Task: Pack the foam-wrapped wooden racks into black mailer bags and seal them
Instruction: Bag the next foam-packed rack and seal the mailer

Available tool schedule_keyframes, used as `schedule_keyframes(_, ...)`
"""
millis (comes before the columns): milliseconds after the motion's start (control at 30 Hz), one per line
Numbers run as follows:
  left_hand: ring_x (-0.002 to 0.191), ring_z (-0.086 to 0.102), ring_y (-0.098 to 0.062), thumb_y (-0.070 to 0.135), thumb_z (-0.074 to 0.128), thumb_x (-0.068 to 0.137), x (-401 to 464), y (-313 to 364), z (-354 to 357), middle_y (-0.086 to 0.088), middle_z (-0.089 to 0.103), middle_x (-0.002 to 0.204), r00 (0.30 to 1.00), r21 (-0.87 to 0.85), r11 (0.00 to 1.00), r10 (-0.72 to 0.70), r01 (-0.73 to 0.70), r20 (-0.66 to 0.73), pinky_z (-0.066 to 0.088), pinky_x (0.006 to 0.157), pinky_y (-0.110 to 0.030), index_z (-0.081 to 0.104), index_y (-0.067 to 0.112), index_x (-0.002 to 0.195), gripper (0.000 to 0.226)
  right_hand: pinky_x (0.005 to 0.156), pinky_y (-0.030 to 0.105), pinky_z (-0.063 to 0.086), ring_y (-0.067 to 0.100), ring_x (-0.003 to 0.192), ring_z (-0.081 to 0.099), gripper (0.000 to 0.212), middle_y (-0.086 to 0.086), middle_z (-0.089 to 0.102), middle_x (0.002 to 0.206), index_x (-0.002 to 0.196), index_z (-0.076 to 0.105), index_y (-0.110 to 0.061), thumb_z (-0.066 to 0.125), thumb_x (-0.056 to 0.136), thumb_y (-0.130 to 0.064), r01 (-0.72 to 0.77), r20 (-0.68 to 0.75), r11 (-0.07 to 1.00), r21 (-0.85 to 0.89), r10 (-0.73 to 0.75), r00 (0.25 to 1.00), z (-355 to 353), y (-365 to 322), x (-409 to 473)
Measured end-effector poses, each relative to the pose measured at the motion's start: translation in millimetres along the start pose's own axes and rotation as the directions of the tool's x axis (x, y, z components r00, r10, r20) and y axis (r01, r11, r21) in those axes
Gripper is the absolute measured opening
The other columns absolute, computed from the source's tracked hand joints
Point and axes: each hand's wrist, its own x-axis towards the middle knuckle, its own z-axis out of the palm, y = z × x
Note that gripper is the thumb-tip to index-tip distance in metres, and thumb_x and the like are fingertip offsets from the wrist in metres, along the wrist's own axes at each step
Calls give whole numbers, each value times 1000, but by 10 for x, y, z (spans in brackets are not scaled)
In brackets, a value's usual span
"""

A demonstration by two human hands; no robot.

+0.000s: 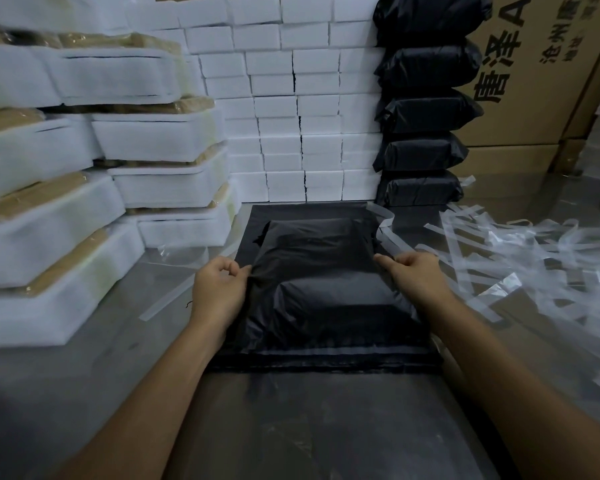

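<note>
A black mailer bag (pixel 321 292) lies on the table in front of me, bulging with a packed item, on top of flat empty black bags (pixel 309 209). My left hand (pixel 219 289) pinches the bag's left edge. My right hand (pixel 414 275) pinches its right edge. A clear strip (pixel 383 223) curls up near the right hand. Foam-wrapped wooden racks (pixel 118 161) are stacked at the left. Sealed black packages (pixel 426 109) form a tall pile at the back right.
White foam blocks (pixel 291 98) form a wall at the back. Large cardboard boxes (pixel 534 81) stand at the right. Several peeled clear strips (pixel 520 265) lie scattered on the shiny table (pixel 118 358) to the right; another strip (pixel 168 299) lies left.
</note>
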Motion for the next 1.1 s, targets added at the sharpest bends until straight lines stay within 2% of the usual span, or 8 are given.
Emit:
schedule_keyframes(133, 46, 51, -8, 39, 67, 90, -6, 64, -51, 9, 60, 57, 993, -352, 931, -58, 92, 107, 41, 44, -22, 58, 20, 87, 21, 67, 40, 50, 23, 56, 48, 45, 9, 48, 54, 54, 53, -10, 71, 91, -27, -42, 19, 983, -178, 46, 999, -38, -18, -9)
schedule_keyframes(233, 58, 63, -11, 21, 79, 81, -44, 50, -36, 2, 68, 63, 992, -182, 983, 8, 15, 125, 49, 62, -29, 59, 20, 87, 21, 86, 47, 57, 21, 82, 66, 26, 3, 68, 75, 63, 64, -17, 72, 88, -17, -51, -7, 942, -333, 51, 999, -60, -13, -33)
schedule_keyframes(367, 59, 54, -4, 4, 71, 82, -77, 71, -14, 6, 60, 69, 970, 190, 958, 233, -217, -66, 41, 58, -16, 57, 24, 75, 26, 86, 46, 57, 17, 87, 66, 14, -5, 67, 83, 79, 63, -27, 72, 89, -23, 107, -125, 949, -296, -150, 981, -74, -81, -124)
schedule_keyframes(500, 87, 60, 6, 18, 65, 90, -207, 298, -23, 18, 66, 92, 779, 61, 781, 624, -621, -64, 44, 75, -5, 64, 29, 92, 12, 92, 13, 45, -3, 100, 61, 15, -12, 70, 106, 107, 72, -25, 61, 97, -31, 478, -80, 865, -152, -493, 866, -72, -376, -315)
schedule_keyframes(567, 110, 58, 3, 38, 57, 93, -306, 390, 54, 16, 66, 113, 654, 130, 641, 740, -756, 156, 41, 95, -12, 67, 26, 114, 26, 99, 19, 42, 0, 112, 59, 28, -11, 69, 120, 121, 70, -27, 55, 100, -39, 595, 112, 766, -244, -587, 802, 15, -490, -459)
schedule_keyframes(667, 135, 40, -2, 63, 37, 90, -398, 401, 160, 12, 55, 140, 649, 286, 591, 604, -754, 463, 35, 113, -35, 55, 28, 136, 61, 114, 46, 29, 12, 141, 38, 38, -12, 51, 147, 138, 57, -37, 42, 104, -45, 615, 347, 659, -432, -508, 788, 145, -528, -589)
schedule_keyframes(867, 144, 13, 6, 62, 38, 80, -328, 439, 240, 28, 36, 150, 807, 335, 770, 368, -543, 462, 21, 120, -43, 49, 40, 139, 64, 114, 57, 31, 13, 149, 26, 49, -20, 36, 157, 144, 46, -45, 37, 98, -57, 446, 308, 747, -493, -330, 892, 224, -590, -538)
schedule_keyframes(1100, 146, 6, 3, 63, 44, 66, -306, 396, 153, 31, 31, 150, 742, 311, 726, 393, -613, 543, 20, 116, -36, 47, 39, 141, 79, 108, 53, 38, 22, 140, 37, 43, -13, 38, 154, 141, 51, -46, 40, 101, -36, 521, 407, 716, -466, -349, 844, 157, -595, -493)
